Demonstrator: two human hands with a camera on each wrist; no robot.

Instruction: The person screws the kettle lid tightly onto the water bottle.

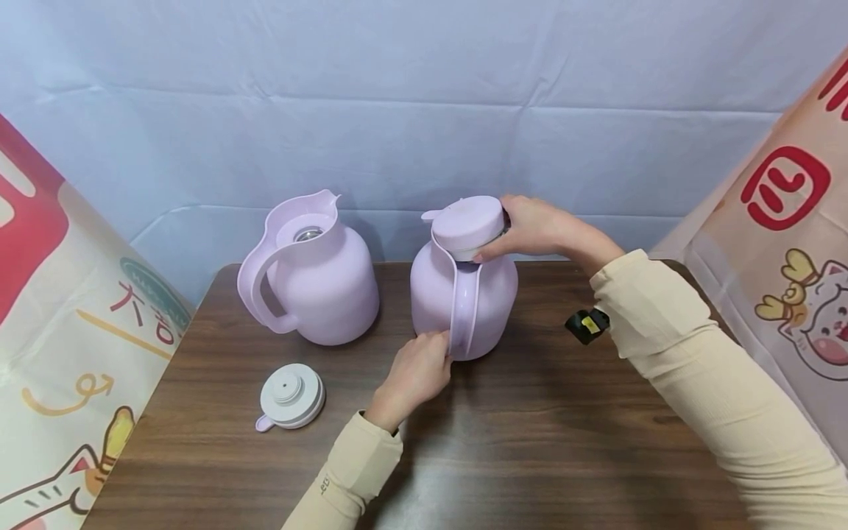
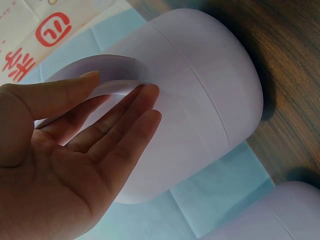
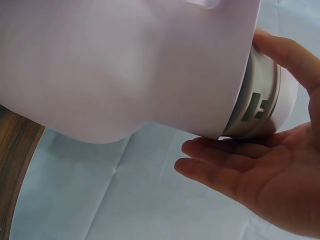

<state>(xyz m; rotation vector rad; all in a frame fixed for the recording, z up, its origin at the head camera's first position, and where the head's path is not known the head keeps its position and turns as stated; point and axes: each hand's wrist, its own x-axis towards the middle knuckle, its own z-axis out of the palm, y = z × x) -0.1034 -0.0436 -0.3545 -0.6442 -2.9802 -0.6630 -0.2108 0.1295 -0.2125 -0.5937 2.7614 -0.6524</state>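
Observation:
A lilac thermos jug (image 1: 429, 298) stands right of centre on the table, its handle (image 1: 466, 305) facing me. My left hand (image 1: 412, 372) holds the lower part of that handle; the left wrist view shows the thumb on one side and the fingers (image 2: 135, 135) on the other. At the jug's mouth, my right hand (image 1: 538, 227) grips a round lilac lid (image 1: 469, 221) by its side, with thumb and fingers spread around it. The lid sits tilted over the opening. In the right wrist view, its slotted white lower ring (image 3: 257, 100) shows above the jug's rim.
To the left stands a second lilac jug (image 1: 334, 287), lidless, its metal mouth showing. Another lid (image 1: 291, 396) lies upside down in front of it on the brown wooden table (image 1: 543, 449). A pale cloth (image 1: 397, 132) hangs behind, and printed cloths (image 1: 782, 243) flank both sides.

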